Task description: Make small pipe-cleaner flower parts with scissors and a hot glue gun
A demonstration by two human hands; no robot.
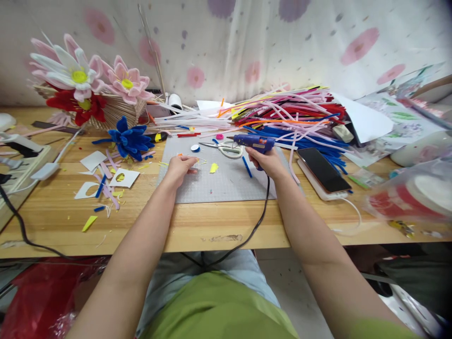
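Observation:
My right hand (267, 162) is wrapped round the handle of a blue hot glue gun (254, 142), whose nozzle points left over the grey cutting mat (226, 190). Its black cord runs down past the table's front edge. At the mat's left side, my left hand (181, 168) is closed in a pinch. A thin pale-yellow loop (202, 161) shows by its fingertips; what the fingers hold is too small to make out. Between the hands lie a yellow scrap (213, 167), scissors (231, 151) and a small blue-and-white disc (195, 148). A blue pipe-cleaner piece (247, 167) rests near the glue gun.
Many coloured pipe cleaners (282, 113) are heaped at the back. Fuzzy pink, white and red flowers (79, 77) and a blue flower (130, 139) stand left, behind paper scraps (124, 178). A phone (323, 169) lies right; a power strip (26, 174) sits far left.

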